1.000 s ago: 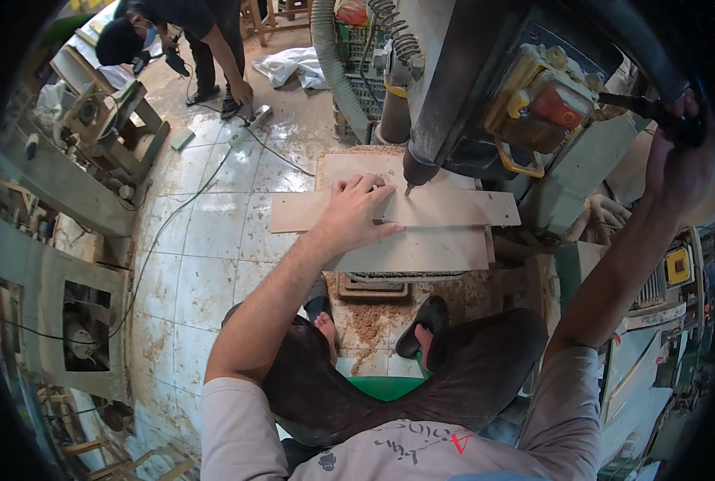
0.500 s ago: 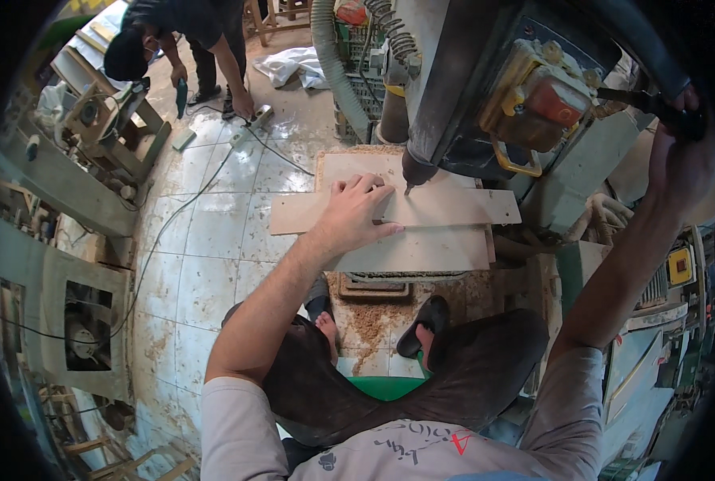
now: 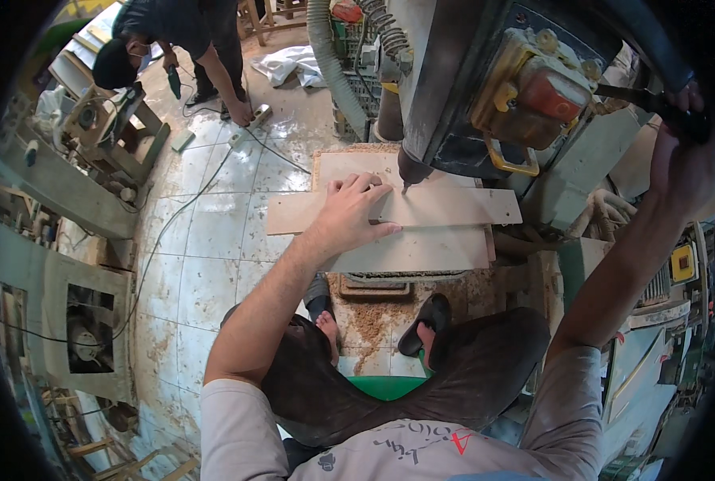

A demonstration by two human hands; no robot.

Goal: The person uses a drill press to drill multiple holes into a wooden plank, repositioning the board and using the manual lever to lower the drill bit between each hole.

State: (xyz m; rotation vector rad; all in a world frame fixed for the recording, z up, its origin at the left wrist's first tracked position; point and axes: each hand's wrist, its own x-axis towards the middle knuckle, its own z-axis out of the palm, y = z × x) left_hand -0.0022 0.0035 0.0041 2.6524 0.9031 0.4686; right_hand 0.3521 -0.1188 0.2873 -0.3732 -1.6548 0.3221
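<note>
A long pale wooden board [image 3: 453,210] lies crosswise on a wider flat panel [image 3: 421,250] under a drill press [image 3: 469,88]. My left hand [image 3: 353,215] holds the board, with its fingers bent over the top and the thumb along the near edge. Just right of those fingers, the drill bit [image 3: 404,191] points down at the board; I cannot tell whether its tip touches. Small holes show near the board's right end. Up at the right, my right hand [image 3: 682,164] is closed round the black grip of the drill press lever [image 3: 646,100].
A red switch [image 3: 551,98] in a dusty yellow housing is on the machine. Sawdust [image 3: 369,325] lies below the panel. At the far left a bent-over person [image 3: 177,36] holds a green power tool [image 3: 174,80] and reaches toward a power strip [image 3: 257,116]. A cable [image 3: 169,224] crosses the tiles.
The other person has shifted slightly left and lifted the green tool a little. My left hand stays on the board and my right hand on the lever, with hardly any movement.
</note>
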